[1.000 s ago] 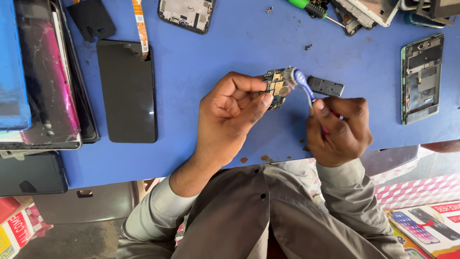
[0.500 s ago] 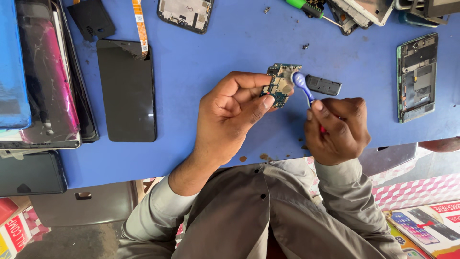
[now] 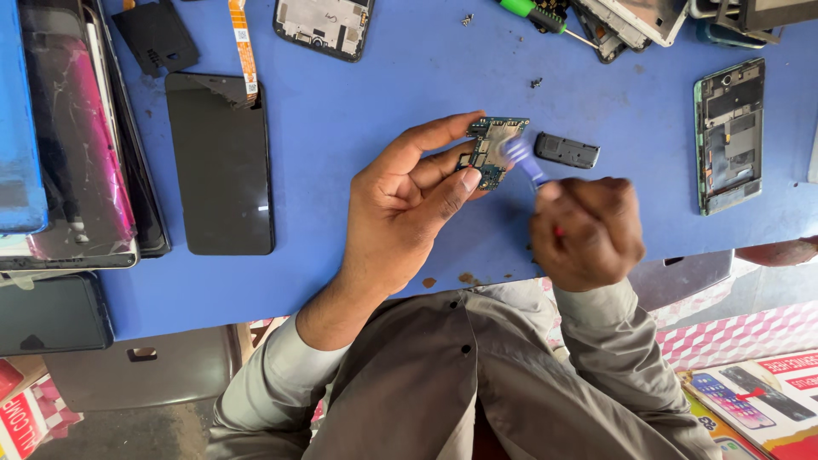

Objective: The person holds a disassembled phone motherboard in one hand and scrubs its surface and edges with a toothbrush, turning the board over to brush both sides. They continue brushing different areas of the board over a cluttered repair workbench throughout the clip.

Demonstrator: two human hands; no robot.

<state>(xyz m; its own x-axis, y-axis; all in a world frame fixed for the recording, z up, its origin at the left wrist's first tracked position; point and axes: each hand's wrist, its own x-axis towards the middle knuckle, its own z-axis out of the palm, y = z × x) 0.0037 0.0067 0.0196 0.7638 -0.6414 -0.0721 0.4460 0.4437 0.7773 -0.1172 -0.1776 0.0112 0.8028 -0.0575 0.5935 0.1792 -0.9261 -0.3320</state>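
Observation:
My left hand (image 3: 400, 213) pinches a small green and blue phone circuit board (image 3: 490, 149) between thumb and fingers, just above the blue table (image 3: 409, 77). My right hand (image 3: 588, 232) is closed in a fist around a thin tool with a blue tip (image 3: 521, 160). The tip is blurred and rests against the board's right edge. A small dark rectangular part (image 3: 567, 150) lies on the table just right of the board.
A black phone screen (image 3: 220, 162) lies left of my hands, beside a stack of cracked screens (image 3: 72, 145). An opened phone frame (image 3: 730, 135) lies at the right, another (image 3: 324, 25) at the top. A green-handled screwdriver (image 3: 532, 14) and loose screws (image 3: 535, 83) sit behind.
My left hand has tipped the board up and slightly away. My right hand has shifted the blue-tipped tool along the board's edge and is now blurred with motion.

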